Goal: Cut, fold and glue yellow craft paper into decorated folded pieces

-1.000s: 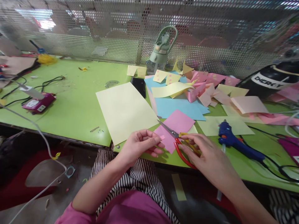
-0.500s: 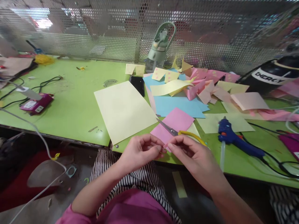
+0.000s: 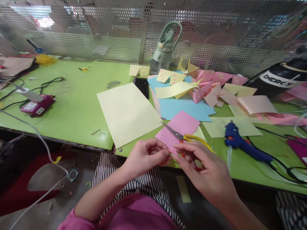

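My left hand [image 3: 146,156] pinches a tiny pink paper piece [image 3: 172,151] at the table's front edge. On the other side of that piece is my right hand [image 3: 203,163], its thumb and index finger slightly apart around it; whether they touch it is too small to tell. Just beyond the hands lie scissors [image 3: 177,135] with yellow and red handles, resting on a pink sheet [image 3: 183,123]. A large cream sheet [image 3: 129,111] lies to the left of them.
A blue glue gun [image 3: 240,142] lies at right. Behind are blue paper [image 3: 184,108], folded paper pieces [image 3: 206,84], a phone [image 3: 142,87] and a green bottle [image 3: 163,52]. A purple power socket [image 3: 37,105] with cables is on the left.
My right thumb and index finger have parted somewhat and moved slightly right. More of the scissors' red handle shows between the fingers. My left hand stays nearly in place.
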Action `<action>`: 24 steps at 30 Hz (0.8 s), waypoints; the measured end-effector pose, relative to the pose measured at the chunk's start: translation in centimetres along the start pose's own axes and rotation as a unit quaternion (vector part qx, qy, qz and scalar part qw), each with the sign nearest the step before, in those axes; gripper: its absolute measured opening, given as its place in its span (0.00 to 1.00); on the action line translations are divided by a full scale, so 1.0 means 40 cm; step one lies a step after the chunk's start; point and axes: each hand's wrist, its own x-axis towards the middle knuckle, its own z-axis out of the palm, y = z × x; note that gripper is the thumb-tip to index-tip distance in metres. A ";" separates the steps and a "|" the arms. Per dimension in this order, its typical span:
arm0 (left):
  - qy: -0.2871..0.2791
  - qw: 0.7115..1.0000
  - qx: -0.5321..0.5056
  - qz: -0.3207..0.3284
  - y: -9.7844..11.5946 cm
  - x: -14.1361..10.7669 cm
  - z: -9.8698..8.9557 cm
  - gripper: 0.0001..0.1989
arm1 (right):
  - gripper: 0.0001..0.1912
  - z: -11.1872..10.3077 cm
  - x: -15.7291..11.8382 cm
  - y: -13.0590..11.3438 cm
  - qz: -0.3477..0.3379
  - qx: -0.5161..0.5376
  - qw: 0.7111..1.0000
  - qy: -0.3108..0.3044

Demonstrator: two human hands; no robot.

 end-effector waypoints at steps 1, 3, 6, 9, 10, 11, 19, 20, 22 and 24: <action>0.001 1.000 -0.002 -0.004 0.001 0.001 0.001 0.12 | 0.03 -0.001 0.002 -0.001 0.007 -0.002 1.000 -0.001; 0.003 1.000 0.002 -0.006 -0.001 0.001 0.002 0.13 | 0.03 0.001 0.005 -0.003 0.015 -0.008 1.000 -0.004; 0.004 1.000 0.025 0.000 -0.009 0.000 0.001 0.12 | 0.06 0.008 0.007 -0.002 -0.004 -0.032 0.999 -0.006; 0.000 0.999 0.041 0.016 -0.018 -0.003 0.000 0.11 | 0.04 0.015 0.003 0.001 -0.082 -0.099 0.991 0.032; -0.001 0.999 0.045 0.024 -0.020 -0.004 -0.001 0.11 | 0.03 0.017 0.001 0.001 -0.120 -0.131 0.983 0.050; 0.000 0.998 0.051 0.035 -0.022 -0.004 -0.001 0.10 | 0.04 0.017 -0.002 0.002 -0.160 -0.166 0.971 0.065; 0.005 0.996 0.063 0.070 -0.019 -0.011 0.000 0.10 | 0.16 0.006 -0.017 0.008 -0.296 -0.302 0.902 0.082; 0.002 0.996 0.059 0.061 -0.017 -0.013 0.000 0.10 | 0.17 0.005 -0.018 0.010 -0.296 -0.302 0.903 0.081; -0.001 0.997 0.056 0.047 -0.015 -0.016 -0.002 0.11 | 0.18 0.005 -0.019 0.014 -0.293 -0.296 0.906 0.077; 0.000 0.998 0.055 0.041 -0.015 -0.018 -0.005 0.11 | 0.19 0.006 -0.020 0.016 -0.288 -0.287 0.911 0.070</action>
